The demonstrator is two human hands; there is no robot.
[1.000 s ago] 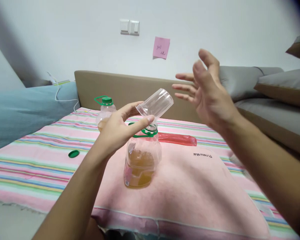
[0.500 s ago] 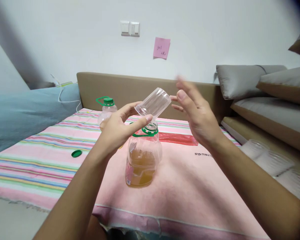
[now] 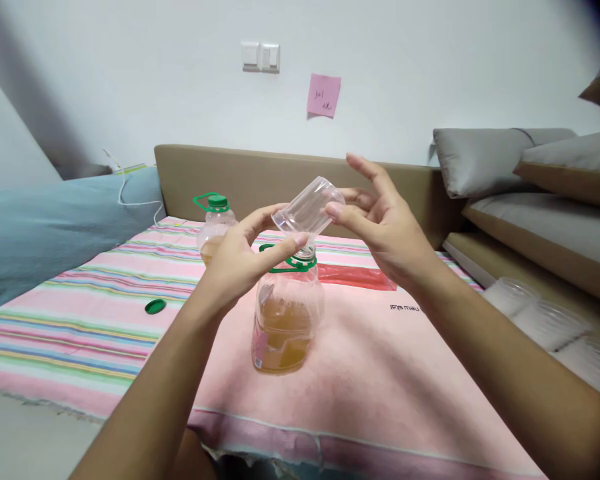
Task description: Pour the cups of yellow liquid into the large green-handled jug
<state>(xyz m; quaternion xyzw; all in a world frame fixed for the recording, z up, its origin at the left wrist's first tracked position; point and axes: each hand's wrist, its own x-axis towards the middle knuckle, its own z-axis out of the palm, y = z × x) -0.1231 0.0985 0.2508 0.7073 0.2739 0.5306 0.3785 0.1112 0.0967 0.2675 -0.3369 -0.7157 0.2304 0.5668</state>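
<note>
A clear plastic cup [image 3: 307,208] is tilted above the open mouth of a plastic jug [image 3: 285,327] that holds amber liquid. My left hand [image 3: 247,257] grips the cup near its rim, thumb in front and fingers behind. At the cup's base end, the thumb and a finger of my right hand [image 3: 380,223] pinch it, while the index finger points up. The jug stands upright and uncapped, with a green handle ring [image 3: 293,263] round its neck. Whether the cup touches the jug's mouth I cannot tell.
Behind my left hand stands a second jug [image 3: 217,223] with a green cap. A loose green cap [image 3: 155,307] lies on the striped cloth [image 3: 80,313]. A red plastic wrapper [image 3: 357,277] is behind the jug. Stacked clear cups [image 3: 545,323] and cushions [image 3: 555,227] are on the right.
My right hand has closed in from the right and taken hold of the cup's base end. My left hand and the cup have hardly moved.
</note>
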